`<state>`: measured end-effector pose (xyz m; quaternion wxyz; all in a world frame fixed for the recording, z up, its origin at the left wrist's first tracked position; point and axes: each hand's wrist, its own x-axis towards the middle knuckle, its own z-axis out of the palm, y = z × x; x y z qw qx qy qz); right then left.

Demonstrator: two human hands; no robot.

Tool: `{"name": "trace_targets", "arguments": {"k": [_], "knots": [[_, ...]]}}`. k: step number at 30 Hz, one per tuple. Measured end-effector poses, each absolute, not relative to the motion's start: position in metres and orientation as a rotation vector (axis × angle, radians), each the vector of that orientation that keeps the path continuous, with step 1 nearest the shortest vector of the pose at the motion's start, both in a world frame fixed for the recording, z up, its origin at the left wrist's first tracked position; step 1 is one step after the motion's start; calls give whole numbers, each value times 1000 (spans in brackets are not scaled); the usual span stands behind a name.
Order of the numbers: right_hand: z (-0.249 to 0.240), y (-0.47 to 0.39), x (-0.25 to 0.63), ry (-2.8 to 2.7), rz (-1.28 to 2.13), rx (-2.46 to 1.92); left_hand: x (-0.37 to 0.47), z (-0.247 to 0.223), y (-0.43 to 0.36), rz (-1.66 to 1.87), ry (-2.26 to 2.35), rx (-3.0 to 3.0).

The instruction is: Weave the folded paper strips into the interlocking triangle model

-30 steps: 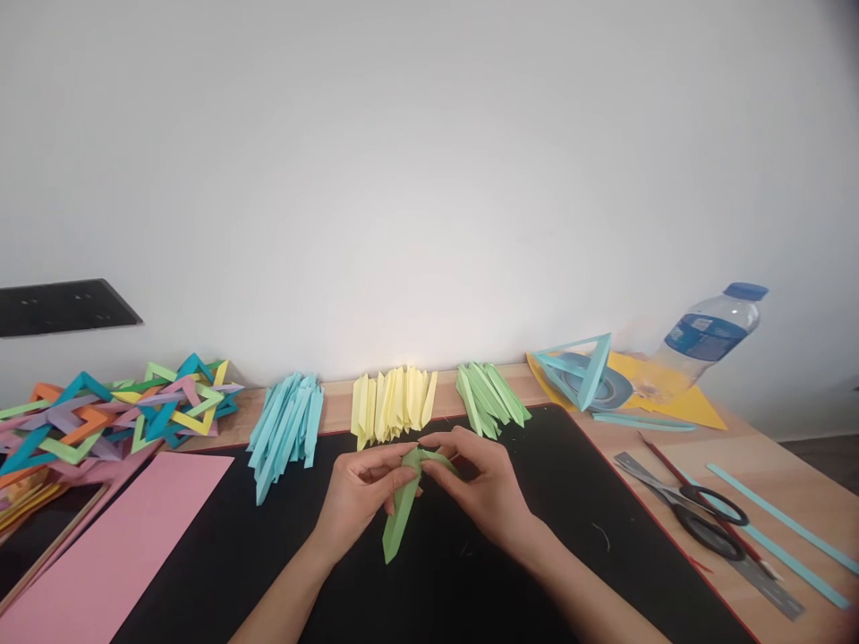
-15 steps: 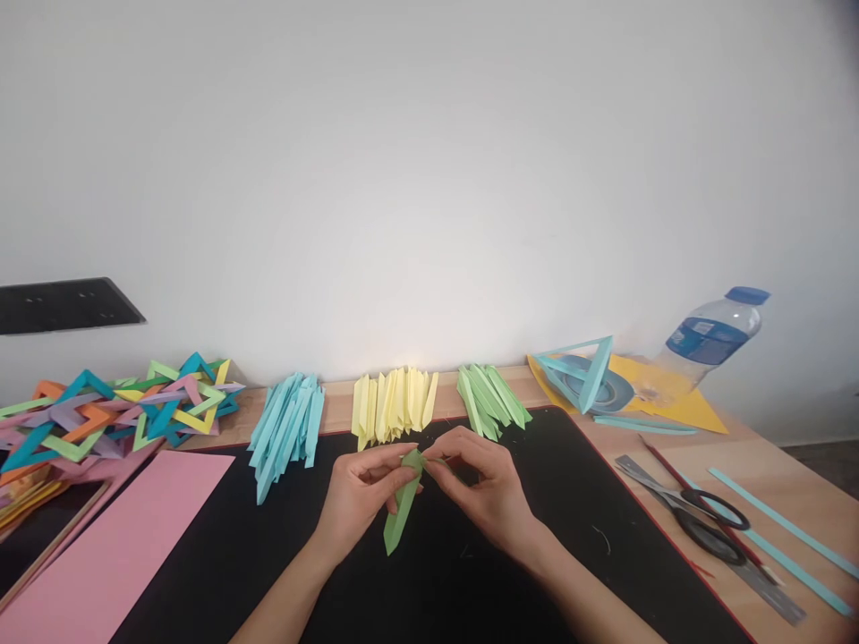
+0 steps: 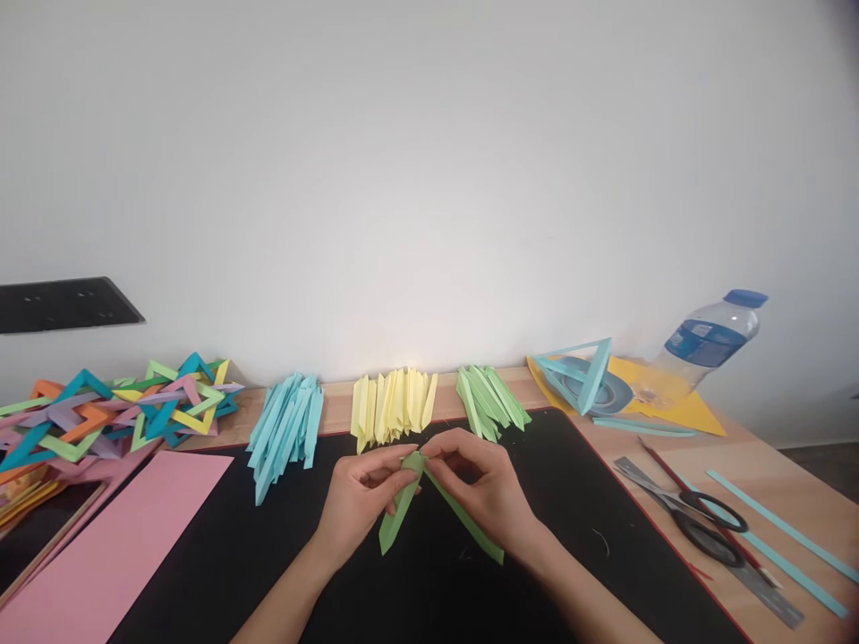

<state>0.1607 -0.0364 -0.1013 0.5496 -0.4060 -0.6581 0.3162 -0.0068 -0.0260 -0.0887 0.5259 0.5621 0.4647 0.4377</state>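
My left hand [image 3: 366, 492] pinches a folded green paper strip [image 3: 398, 519] near its upper end, and the strip's pointed end hangs down toward the black mat [image 3: 416, 599]. Close beside it, my right hand [image 3: 484, 487] is closed on a second green paper strip [image 3: 473, 528], which slants down to the right below the palm. The upper ends of both strips meet between my fingertips; whether one is tucked into the other is hidden. Behind my hands lie piles of folded strips: blue [image 3: 285, 425], yellow [image 3: 393, 407] and green [image 3: 491, 401].
Joined colourful paper shapes [image 3: 134, 402] and a pink sheet [image 3: 148, 537] lie left. To the right are scissors [image 3: 711, 537], a metal ruler [image 3: 771, 599], a pencil [image 3: 661, 465], blue strips [image 3: 792, 523], a tape roll [image 3: 617, 394], a blue paper triangle [image 3: 594, 380] and a tilted bottle [image 3: 715, 335].
The second green strip now shows at length below my right hand, slanting down to the right; before, it was mostly hidden. My hands have barely moved.
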Motion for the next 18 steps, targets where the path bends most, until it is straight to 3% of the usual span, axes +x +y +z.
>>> {"name": "trace_targets", "arguments": {"k": [4,13,18], "knots": [[-99,-37,160,-1616,725,-1015,-7,-90,-25,1046,1124,1346],[-98,-36,162,-1361,1100,-979,-9,-97,-27,1120,1055,1532],[-97,-39,162,-1446,869,-905,-11,-96,-28,1422,884,1926]]}}
